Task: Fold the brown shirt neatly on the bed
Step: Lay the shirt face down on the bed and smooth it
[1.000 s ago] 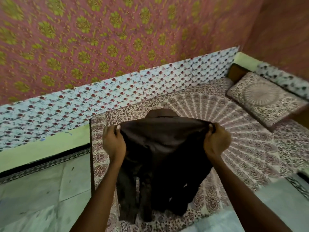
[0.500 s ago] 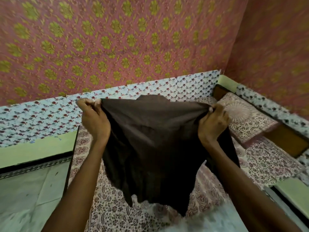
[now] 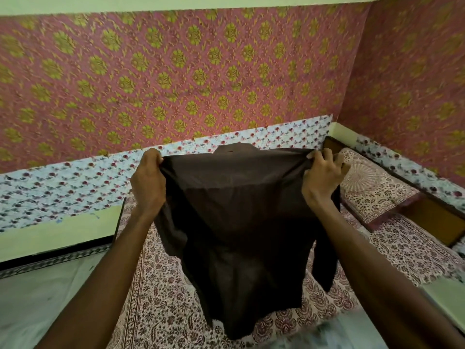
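The brown shirt (image 3: 239,222) hangs in the air in front of me, stretched by its shoulders, collar up and its back toward me. My left hand (image 3: 148,182) grips the left shoulder and my right hand (image 3: 323,178) grips the right shoulder. The body and sleeves dangle down, and the hem hangs just above the bed (image 3: 161,298), which is covered with a maroon and cream patterned sheet. One sleeve droops at the right side, below my right forearm.
A patterned pillow (image 3: 372,187) lies at the bed's far right, by the corner. A wall with pink and green floral cloth (image 3: 176,79) runs close behind the bed. Pale tiled floor (image 3: 37,293) lies to the left of the bed.
Both hands have lifted the shirt off the bed and raised it higher, spreading it by the shoulders. The camera has tilted up toward the wall.
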